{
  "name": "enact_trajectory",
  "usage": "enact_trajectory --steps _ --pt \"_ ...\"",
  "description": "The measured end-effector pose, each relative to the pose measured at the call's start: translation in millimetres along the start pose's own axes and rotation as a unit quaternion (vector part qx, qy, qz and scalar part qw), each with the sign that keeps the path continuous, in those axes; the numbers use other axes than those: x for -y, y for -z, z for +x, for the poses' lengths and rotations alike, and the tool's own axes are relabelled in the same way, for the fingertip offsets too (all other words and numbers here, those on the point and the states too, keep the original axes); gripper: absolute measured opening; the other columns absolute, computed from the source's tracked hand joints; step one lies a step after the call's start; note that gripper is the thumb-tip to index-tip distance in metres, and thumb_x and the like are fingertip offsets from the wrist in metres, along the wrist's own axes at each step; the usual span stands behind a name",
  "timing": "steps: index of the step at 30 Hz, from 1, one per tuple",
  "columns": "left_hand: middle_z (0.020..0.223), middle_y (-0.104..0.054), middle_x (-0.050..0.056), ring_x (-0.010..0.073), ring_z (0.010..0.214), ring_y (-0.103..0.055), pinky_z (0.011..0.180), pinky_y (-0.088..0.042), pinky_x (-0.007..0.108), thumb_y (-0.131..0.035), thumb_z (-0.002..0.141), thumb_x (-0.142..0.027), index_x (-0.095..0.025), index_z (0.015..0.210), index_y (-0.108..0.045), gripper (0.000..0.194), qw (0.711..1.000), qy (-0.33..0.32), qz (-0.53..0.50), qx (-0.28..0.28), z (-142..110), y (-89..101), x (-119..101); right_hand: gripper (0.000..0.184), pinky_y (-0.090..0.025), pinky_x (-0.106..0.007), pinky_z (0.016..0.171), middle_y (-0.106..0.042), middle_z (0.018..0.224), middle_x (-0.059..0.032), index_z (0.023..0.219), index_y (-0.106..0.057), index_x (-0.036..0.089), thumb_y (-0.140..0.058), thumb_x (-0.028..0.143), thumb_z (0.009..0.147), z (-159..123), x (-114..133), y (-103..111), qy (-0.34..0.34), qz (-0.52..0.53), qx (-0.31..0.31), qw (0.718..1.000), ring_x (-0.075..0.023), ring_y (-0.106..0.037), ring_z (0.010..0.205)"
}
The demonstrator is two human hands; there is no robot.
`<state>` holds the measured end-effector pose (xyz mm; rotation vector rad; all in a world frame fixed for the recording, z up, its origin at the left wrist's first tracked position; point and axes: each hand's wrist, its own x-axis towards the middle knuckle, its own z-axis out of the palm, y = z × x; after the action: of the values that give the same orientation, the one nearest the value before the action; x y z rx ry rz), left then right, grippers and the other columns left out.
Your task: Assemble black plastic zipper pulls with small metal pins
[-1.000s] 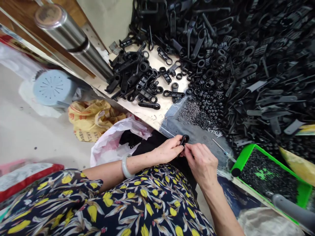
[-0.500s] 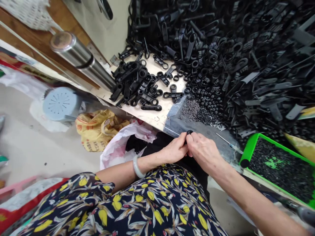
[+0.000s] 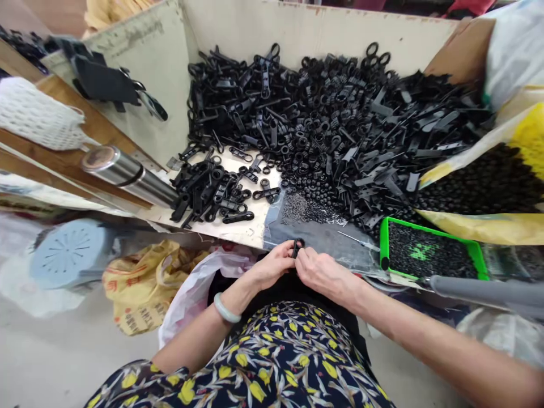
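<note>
Close over my lap, my left hand (image 3: 274, 265) pinches a small black plastic part (image 3: 297, 247) that has a ring-shaped end. My right hand (image 3: 317, 272) meets it from the other side, its fingers closed against the same part; the fingertips are partly hidden. Just beyond my hands lies a grey plastic sheet (image 3: 314, 235) with a heap of tiny grey pieces (image 3: 296, 207) on it. A thin screwdriver (image 3: 357, 240) rests on the sheet to the right. On the left part of the worktop is a pile of black ring-ended parts (image 3: 212, 190).
A large mound of black plastic parts (image 3: 314, 124) fills the back. At right stand a green tray (image 3: 385, 243) of small black pieces and a yellow-edged sack (image 3: 476, 224). A steel flask (image 3: 130, 175) leans at left, above a blue stool (image 3: 70, 255) and yellow bag (image 3: 144, 283).
The camera view has tilted up, showing more of the mound and the back panel. Both hands stay together at the black part, and more of its ring end shows now.
</note>
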<state>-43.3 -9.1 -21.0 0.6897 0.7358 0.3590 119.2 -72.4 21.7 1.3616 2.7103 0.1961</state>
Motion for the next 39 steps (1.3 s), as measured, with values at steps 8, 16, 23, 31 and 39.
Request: enact_trajectory --steps 8,16,23,31,39 --pt "0.094 -0.068 0.0 0.0125 0.084 -0.06 0.076 -0.043 0.023 -0.084 0.067 -0.022 -0.019 0.113 -0.064 0.049 0.999 -0.004 0.032 -0.016 -2 -3.1 -5 0.032 -0.051 -0.03 0.052 -0.073 0.11 -0.0208 0.118 -0.068 0.003 -0.054 -0.001 0.089 -13 8 -1 -0.025 -0.018 0.036 0.999 -0.0221 -0.064 0.078" --pt "0.06 -0.052 -0.007 0.0087 0.049 -0.048 0.049 -0.031 0.021 -0.064 0.094 -0.046 -0.018 0.113 -0.056 0.034 0.99 -0.066 0.122 -0.028 7 -15.0 11 0.033 -0.049 -0.031 0.056 -0.07 0.094 -0.0102 0.13 -0.061 0.003 -0.053 0.005 0.098 -28 -2 -27 -0.068 0.04 -0.039 0.996 -0.0205 -0.063 0.081" --pt "0.065 -0.048 -0.009 0.0053 0.046 -0.043 0.047 -0.031 0.019 -0.06 0.097 -0.044 -0.015 0.122 -0.053 0.039 0.983 -0.123 0.126 -0.059 13 -11.5 26 0.02 -0.042 -0.03 0.063 -0.067 0.076 -0.0021 0.105 -0.072 0.013 -0.052 0.018 0.105 -20 -10 -34 -0.112 0.143 -0.154 0.971 -0.0147 -0.061 0.07" --pt "0.074 -0.057 -0.004 0.0048 0.045 -0.045 0.044 -0.032 0.019 -0.054 0.1 -0.042 -0.016 0.122 -0.051 0.034 0.979 -0.126 0.149 -0.058 14 -12.4 25 0.01 -0.045 -0.024 0.073 -0.074 0.09 -0.0005 0.098 -0.072 0.022 -0.063 0.025 0.101 -13 -41 -35 -0.192 0.378 -0.123 0.897 -0.0131 -0.068 0.077" --pt "0.074 -0.056 -0.004 0.0054 0.046 -0.046 0.044 -0.033 0.018 -0.049 0.101 -0.035 -0.015 0.12 -0.051 0.027 0.976 -0.117 0.17 -0.064 12 -15.2 20 0.021 -0.038 -0.024 0.069 -0.069 0.08 0.0015 0.08 -0.073 0.022 -0.063 0.019 0.098 -1 -53 -19 -0.14 0.363 -0.038 0.92 -0.012 -0.062 0.071"
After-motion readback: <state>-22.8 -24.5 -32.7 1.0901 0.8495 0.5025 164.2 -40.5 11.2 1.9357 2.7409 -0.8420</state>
